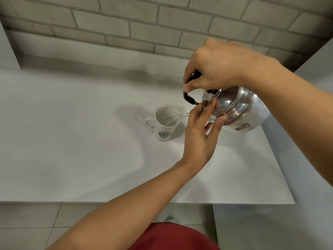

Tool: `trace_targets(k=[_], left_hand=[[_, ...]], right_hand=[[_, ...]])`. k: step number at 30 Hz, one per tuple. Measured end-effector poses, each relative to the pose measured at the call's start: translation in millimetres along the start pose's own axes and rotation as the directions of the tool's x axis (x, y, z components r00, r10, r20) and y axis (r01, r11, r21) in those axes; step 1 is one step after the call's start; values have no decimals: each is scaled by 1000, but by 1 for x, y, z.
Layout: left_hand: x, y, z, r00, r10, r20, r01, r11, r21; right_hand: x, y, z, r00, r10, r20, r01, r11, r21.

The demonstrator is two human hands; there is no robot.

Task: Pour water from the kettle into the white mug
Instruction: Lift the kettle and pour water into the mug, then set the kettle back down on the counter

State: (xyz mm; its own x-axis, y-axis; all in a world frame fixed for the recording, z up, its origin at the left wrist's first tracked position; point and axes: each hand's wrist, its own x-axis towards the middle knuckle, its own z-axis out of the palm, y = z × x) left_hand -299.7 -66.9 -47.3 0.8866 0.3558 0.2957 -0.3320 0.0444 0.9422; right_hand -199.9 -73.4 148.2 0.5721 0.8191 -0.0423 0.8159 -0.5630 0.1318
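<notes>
The right hand gripped the black handle of the steel kettle, which hung tilted above the white desk. The left hand, fingers loosely spread, steadied the kettle's lid. A thin stream of water ran into the white mug standing on the desk just beside the kettle.

Counter is lying wide open from 7 to 10 o'clock of the white mug; the kettle and both hands are crowding its 2 to 4 o'clock side.
</notes>
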Motion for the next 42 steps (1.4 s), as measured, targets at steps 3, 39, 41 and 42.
trace_targets(k=[3,39,41,42], left_hand=[[0,-1,-1,1000,1,-2,-1,1000,11],[115,62,-17,777,-79,625,-348,773,530],[125,61,-11,805,-52,591,-330,788,519],[131,60,-9,818,-39,574,-324,793,516]], right_hand=[[0,0,0,1000,1,-2,-1,1000,9],[-119,69,113,637,682,-360,-95,533,841],[-115,76,109,629,691,-357,-96,525,846],[-112,81,107,633,691,-350,-101,522,847]])
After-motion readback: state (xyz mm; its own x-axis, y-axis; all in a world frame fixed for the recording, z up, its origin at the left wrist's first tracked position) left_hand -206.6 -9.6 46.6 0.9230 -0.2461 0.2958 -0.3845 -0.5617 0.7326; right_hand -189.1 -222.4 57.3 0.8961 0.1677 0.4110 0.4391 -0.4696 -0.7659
